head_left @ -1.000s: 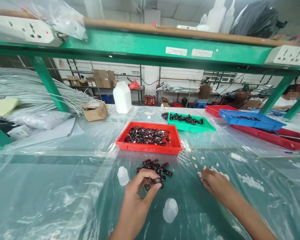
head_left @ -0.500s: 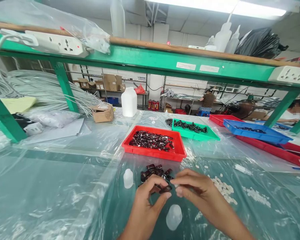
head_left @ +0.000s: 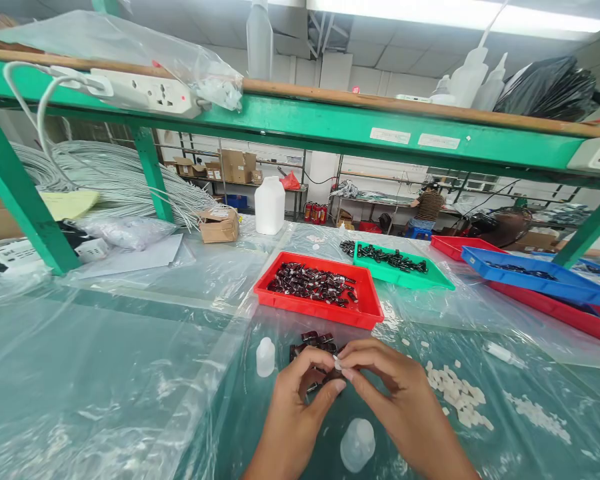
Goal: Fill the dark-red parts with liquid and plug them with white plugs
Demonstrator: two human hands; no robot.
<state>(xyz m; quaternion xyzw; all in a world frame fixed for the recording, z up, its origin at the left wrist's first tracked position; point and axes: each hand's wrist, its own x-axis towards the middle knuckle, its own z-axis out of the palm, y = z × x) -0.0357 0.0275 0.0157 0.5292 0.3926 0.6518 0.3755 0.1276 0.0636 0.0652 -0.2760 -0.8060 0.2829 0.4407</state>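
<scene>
My left hand [head_left: 300, 407] pinches a small dark glossy part [head_left: 325, 381] just in front of a loose pile of the same dark parts [head_left: 313, 343]. My right hand [head_left: 395, 393] meets it fingertip to fingertip, pinching a tiny white piece [head_left: 337, 364] against that part. Loose white pieces [head_left: 457, 390] lie scattered to the right of my hands. A red tray [head_left: 370, 313] filled with dark parts sits right behind the pile.
Two small translucent bottles stand near my hands, one [head_left: 265, 357] to the left and one [head_left: 357, 443] close in front. Green tray [head_left: 437, 283], blue tray [head_left: 545, 283] and another red tray lie further right. A white jug [head_left: 269, 205], cardboard box [head_left: 220, 225] and grey cable bundle [head_left: 105, 180] stand behind. People work in the background.
My right hand came over from the white pieces on the right and now meets my left hand at the dark part. The camera has tilted up a little.
</scene>
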